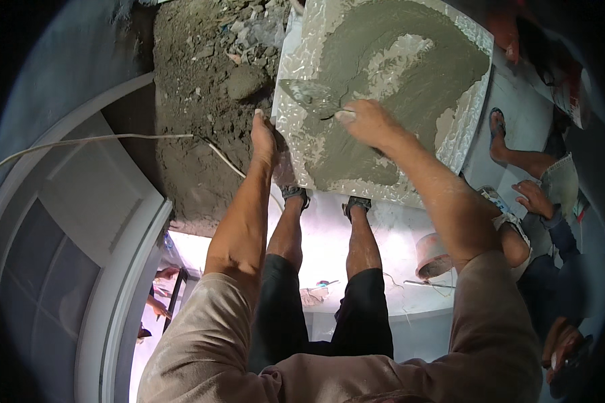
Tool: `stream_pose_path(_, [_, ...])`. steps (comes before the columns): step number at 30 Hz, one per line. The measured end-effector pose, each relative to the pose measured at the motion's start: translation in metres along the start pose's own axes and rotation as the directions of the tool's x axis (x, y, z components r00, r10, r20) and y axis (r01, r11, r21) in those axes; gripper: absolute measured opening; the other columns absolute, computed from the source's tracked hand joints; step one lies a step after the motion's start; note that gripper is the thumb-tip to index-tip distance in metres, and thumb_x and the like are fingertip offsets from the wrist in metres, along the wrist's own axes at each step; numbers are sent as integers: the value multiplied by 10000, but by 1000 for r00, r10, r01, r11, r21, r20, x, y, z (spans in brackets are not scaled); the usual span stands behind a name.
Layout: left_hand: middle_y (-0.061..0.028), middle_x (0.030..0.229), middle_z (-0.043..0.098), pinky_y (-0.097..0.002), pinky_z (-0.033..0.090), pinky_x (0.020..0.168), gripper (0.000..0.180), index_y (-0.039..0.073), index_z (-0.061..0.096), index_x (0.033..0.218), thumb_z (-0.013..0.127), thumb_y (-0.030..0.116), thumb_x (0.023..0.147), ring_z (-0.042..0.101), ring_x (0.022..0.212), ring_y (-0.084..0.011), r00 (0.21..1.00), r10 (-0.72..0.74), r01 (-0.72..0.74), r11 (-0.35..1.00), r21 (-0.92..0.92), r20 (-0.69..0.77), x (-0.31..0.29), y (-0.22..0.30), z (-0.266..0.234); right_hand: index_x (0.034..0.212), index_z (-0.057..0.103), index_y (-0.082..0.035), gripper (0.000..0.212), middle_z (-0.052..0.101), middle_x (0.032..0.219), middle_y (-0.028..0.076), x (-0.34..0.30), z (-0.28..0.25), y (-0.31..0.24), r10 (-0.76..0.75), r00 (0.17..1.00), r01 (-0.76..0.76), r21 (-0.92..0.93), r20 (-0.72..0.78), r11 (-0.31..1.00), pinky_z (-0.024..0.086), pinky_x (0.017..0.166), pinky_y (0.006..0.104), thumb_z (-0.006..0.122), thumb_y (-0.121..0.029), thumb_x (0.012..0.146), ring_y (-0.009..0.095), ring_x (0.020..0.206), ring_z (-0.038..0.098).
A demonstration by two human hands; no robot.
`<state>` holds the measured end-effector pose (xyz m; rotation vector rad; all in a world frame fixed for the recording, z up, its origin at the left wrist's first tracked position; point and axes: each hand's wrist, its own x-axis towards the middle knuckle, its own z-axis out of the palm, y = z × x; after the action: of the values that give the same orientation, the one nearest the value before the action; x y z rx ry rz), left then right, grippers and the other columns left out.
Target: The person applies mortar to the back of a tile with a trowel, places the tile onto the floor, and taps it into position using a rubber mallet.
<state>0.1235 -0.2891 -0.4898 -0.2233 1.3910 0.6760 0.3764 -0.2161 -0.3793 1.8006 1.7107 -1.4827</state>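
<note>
A large pale tile with a bumpy back lies in front of me, most of its face coated in wet grey mortar. My right hand is closed around the handle of a trowel. The trowel's blade, smeared with mortar, rests against the tile's left part. Along the left edge of the tile, my left hand grips its side; the fingers are partly hidden behind the edge. Bare patches show in the mortar near the top and right.
Rough soil with a lump borders the tile on the left. A pale cable crosses it. A white door stands far left. Behind my legs sit a bucket and loose tools. Another person's leg and hand are at right.
</note>
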Motion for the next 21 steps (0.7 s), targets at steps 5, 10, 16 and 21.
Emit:
stream_pose_path(5, [-81, 856, 661, -387, 480, 715, 594, -13, 668, 1013, 428, 529, 1036, 608, 733, -219, 960, 211, -169, 962, 216, -186, 4, -5, -12, 1054, 681, -40, 343, 689, 1007, 258, -39, -15, 2, 72, 983, -113, -248, -166, 962, 511, 851, 530, 594, -356, 950, 471, 972, 647])
stream_pose_path(10, [-4, 671, 530, -336, 374, 601, 579, 17, 597, 712, 504, 485, 1039, 434, 625, -144, 941, 324, -234, 832, 503, -97, -16, -2, 10, 1132, 668, -55, 378, 706, 968, 238, 33, -149, 117, 179, 871, -297, -198, -458, 934, 517, 817, 516, 567, -382, 973, 452, 936, 674])
stream_pose_path(16, [-3, 689, 534, -341, 379, 646, 576, -25, 599, 719, 514, 444, 1043, 426, 660, -153, 929, 363, -279, 814, 509, -73, -14, -5, 17, 1124, 681, 15, 459, 716, 950, 206, 27, -204, 191, 556, 576, -573, 189, -599, 798, 514, 770, 482, 510, -387, 982, 383, 842, 690])
stream_pose_path(21, [-16, 820, 596, -333, 412, 733, 475, -16, 647, 831, 511, 380, 1053, 478, 752, -163, 949, 313, -272, 856, 439, -22, -15, 4, 20, 1057, 703, -12, 371, 716, 919, 201, -74, -95, 230, 651, 668, -498, 434, -360, 751, 543, 676, 472, 530, -326, 963, 352, 760, 709])
